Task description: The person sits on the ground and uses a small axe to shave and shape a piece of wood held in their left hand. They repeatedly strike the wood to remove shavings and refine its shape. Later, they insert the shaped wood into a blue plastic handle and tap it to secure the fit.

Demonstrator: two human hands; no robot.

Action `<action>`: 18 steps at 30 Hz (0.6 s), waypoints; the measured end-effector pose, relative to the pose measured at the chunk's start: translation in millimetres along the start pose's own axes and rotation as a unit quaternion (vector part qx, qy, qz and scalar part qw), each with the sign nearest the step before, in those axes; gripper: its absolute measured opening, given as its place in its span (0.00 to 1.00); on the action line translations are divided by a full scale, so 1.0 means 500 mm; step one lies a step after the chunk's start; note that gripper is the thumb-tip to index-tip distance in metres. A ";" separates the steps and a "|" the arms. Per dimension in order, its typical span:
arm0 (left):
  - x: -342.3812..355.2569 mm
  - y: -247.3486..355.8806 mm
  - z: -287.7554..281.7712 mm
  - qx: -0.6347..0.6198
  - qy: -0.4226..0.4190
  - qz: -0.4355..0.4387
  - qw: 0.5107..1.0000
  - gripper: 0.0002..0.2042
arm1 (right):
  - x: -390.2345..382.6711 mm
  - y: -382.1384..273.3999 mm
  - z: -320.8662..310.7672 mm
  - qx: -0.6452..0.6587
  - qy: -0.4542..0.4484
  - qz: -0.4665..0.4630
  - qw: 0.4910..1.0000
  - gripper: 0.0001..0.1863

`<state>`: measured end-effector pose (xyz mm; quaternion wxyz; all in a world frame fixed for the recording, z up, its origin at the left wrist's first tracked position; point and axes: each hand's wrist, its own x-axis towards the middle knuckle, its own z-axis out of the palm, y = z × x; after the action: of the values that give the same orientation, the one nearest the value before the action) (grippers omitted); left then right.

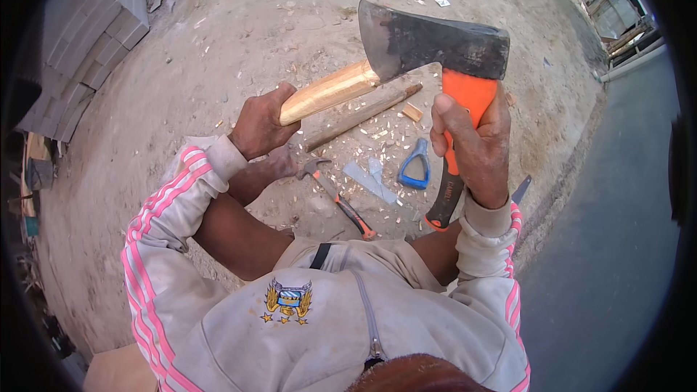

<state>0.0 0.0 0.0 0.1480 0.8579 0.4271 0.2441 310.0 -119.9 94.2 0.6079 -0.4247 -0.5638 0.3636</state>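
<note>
The left hand (263, 123), left of the frame's centre, is closed around the near end of a pale, freshly shaved piece of wood (327, 93), which slants up toward the middle of the frame. At right of centre, the right hand (479, 141) grips an axe (435, 40) high on its orange and black handle, just below the head, with fingers wrapped and thumb along the side. The dark axe head spans the upper centre-right of the frame, its cutting edge facing left, and covers the far end of the wood (whether the two touch, I cannot tell).

Below them, a long brown stick (363, 117) lies aslant on the sandy ground (239, 36), with a small wooden block (412, 112) near its upper end. Pale wood chips (377, 133) are scattered about the centre. A claw hammer (341, 202) lies lower, at the centre, its head toward the upper left; to its right are flat, translucent strips (367, 180) and a blue D-shaped handle (414, 183). Grey blocks (102, 43) stand stacked at the upper left of the frame.
</note>
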 end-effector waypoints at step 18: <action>-0.049 0.043 0.038 -0.056 -0.033 -0.041 0.997 0.16 | -0.031 -0.078 -0.026 0.011 0.095 0.009 0.995 0.14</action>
<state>11.7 -33.4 -13.2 0.2194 0.8378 0.4424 0.2327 319.8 -150.3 124.4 0.6601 -0.4557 -0.4959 0.3328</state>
